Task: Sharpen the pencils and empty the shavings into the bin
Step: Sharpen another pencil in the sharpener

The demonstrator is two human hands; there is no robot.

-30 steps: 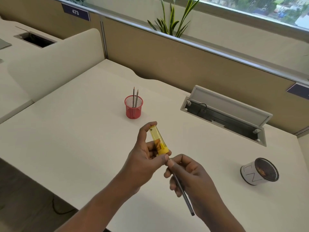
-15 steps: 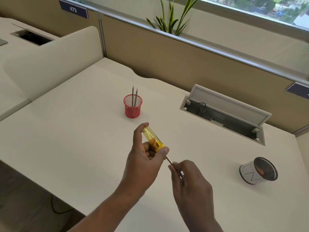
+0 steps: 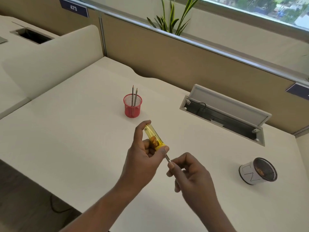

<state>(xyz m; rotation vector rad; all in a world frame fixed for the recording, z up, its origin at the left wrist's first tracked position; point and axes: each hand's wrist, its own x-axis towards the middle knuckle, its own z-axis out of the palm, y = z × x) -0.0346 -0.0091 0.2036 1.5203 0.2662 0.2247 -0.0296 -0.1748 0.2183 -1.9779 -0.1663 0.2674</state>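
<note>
Left hand [image 3: 143,158]: raised above the desk [image 3: 70,131], forearm coming up from the lower edge. Its fingers are curled round the sharpener [image 3: 153,138], forefinger hooked over the far end, thumb pressed beside the near end.

Right hand [image 3: 192,178]: held just right of and below the left hand, back towards the camera. Thumb and forefinger pinch the pencil [image 3: 167,158]; the other fingers are curled under.

Counts, left to right: one red mesh cup [image 3: 133,108] standing on the desk beyond the hands, holding two pencils [image 3: 134,96]; one sharpener; one pencil in hand; one open cable hatch [image 3: 224,114]; one bin [image 3: 250,173], a white-wrapped mesh pot, well apart to the right.

Orientation: the sharpener, a clear yellow tube with brown shavings inside, has its long axis running from upper left, away from the person, to lower right. The held pencil lies on the same line, its end entering the tube's near yellow end. Only a short stretch shows between the hands; the rest is hidden by the right hand. The two pencils in the cup stand nearly upright, points up. The bin's dark mouth faces right; whether it is upright or tipped cannot be told.
</note>
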